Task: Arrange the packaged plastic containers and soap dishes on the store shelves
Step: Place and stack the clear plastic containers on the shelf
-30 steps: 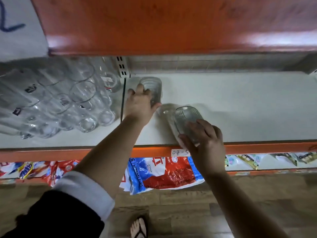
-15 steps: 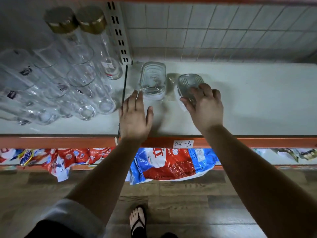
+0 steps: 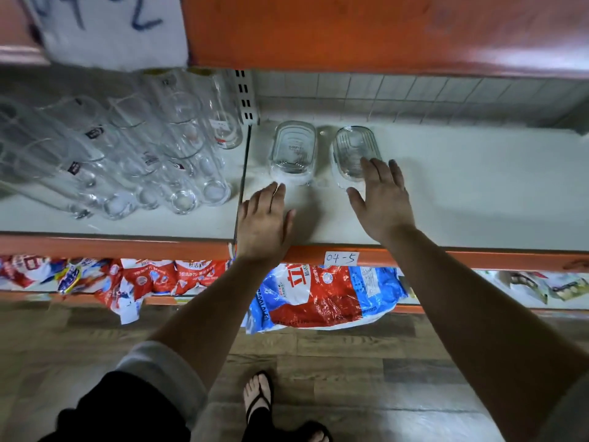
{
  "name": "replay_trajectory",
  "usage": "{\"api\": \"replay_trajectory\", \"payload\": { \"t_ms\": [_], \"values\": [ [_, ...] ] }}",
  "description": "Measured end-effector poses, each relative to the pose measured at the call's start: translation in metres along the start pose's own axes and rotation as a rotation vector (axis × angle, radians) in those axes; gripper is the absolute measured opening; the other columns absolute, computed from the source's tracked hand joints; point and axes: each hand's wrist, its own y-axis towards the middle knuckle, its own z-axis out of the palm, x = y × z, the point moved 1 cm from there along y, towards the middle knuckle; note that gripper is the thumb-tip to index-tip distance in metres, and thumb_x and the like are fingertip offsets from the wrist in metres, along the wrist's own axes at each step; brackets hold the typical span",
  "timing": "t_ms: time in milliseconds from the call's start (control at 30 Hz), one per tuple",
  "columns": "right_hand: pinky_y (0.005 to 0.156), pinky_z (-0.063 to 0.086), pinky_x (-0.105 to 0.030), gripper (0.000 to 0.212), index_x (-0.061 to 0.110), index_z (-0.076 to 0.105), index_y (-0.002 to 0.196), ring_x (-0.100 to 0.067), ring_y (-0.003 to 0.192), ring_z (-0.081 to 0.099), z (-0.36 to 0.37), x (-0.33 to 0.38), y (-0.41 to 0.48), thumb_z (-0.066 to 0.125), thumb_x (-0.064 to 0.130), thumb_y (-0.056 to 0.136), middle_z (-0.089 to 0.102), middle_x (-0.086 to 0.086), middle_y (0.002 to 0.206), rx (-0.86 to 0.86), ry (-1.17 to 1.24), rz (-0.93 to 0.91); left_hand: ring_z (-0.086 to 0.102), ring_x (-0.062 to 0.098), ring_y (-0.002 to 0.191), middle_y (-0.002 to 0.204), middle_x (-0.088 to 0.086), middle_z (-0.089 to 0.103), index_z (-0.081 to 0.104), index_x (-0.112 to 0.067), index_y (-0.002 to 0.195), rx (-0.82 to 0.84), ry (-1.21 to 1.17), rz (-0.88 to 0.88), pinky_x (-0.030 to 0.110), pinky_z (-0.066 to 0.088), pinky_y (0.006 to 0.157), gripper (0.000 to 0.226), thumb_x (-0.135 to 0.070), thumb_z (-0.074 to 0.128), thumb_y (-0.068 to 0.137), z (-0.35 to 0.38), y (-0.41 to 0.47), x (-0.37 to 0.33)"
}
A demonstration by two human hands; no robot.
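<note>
At the left of the white shelf [image 3: 478, 193] are rows of empty clear glass tumblers [image 3: 178, 161]. My left hand [image 3: 264, 224] is flat and open, holding nothing, just before a clear oval container [image 3: 293, 151] in thin plastic wrap. Beside it, apart, stands a ribbed clear soap dish [image 3: 353, 148]; my right hand [image 3: 382, 202] is spread wide, its fingertips over the dish's near end, with a paper label [image 3: 341, 258] on the orange edge below.

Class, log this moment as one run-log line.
left hand open, empty | right hand open, over right dish | left dish beside it, on shelf
</note>
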Motion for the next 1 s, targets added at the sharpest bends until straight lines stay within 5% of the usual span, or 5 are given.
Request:
{"api": "replay_trajectory", "payload": {
  "t_ms": [133, 333, 733, 1000],
  "values": [
    [0.108, 0.036, -0.043, 0.050, 0.002, 0.044, 0.141, -0.036, 0.130, 0.041, -0.025, 0.011, -0.056, 0.051, 0.027, 0.098, 0.050, -0.020, 0.137, -0.040, 0.109, -0.018, 0.061, 0.033, 0.104, 0.115, 0.014, 0.065, 0.063, -0.004, 0.124, -0.037, -0.063, 0.017, 0.042, 0.044, 0.092, 0.047, -0.030, 0.039, 0.093, -0.040, -0.031, -0.017],
    [0.098, 0.046, -0.046, 0.037, -0.002, 0.059, 0.125, -0.040, 0.111, 0.056, -0.078, 0.045, -0.148, 0.062, 0.013, 0.092, 0.062, -0.021, 0.118, -0.128, 0.224, -0.092, 0.062, 0.030, 0.100, 0.110, 0.012, 0.067, 0.066, -0.004, 0.117, -0.121, -0.117, 0.080, 0.039, 0.044, 0.088, 0.040, -0.027, 0.043, 0.094, -0.124, -0.089, -0.041],
    [0.094, 0.046, -0.038, 0.027, 0.008, 0.062, 0.117, -0.030, 0.106, 0.055, -0.234, 0.134, -0.184, 0.054, 0.016, 0.092, 0.063, -0.009, 0.113, -0.513, 0.439, -0.314, 0.061, 0.029, 0.107, 0.118, 0.010, 0.065, 0.065, -0.005, 0.119, -0.445, -0.078, 0.129, 0.041, 0.044, 0.094, 0.037, -0.027, 0.046, 0.096, -0.289, -0.132, -0.057],
    [0.098, 0.037, -0.028, 0.026, 0.006, 0.063, 0.118, -0.031, 0.110, 0.054, -0.286, 0.193, -0.138, 0.059, 0.012, 0.093, 0.062, -0.011, 0.116, -0.558, 0.388, -0.395, 0.058, 0.030, 0.110, 0.120, 0.009, 0.064, 0.063, -0.007, 0.122, -0.558, -0.047, 0.081, 0.043, 0.044, 0.096, 0.041, -0.031, 0.042, 0.097, -0.374, -0.094, -0.012]
  ]
}}
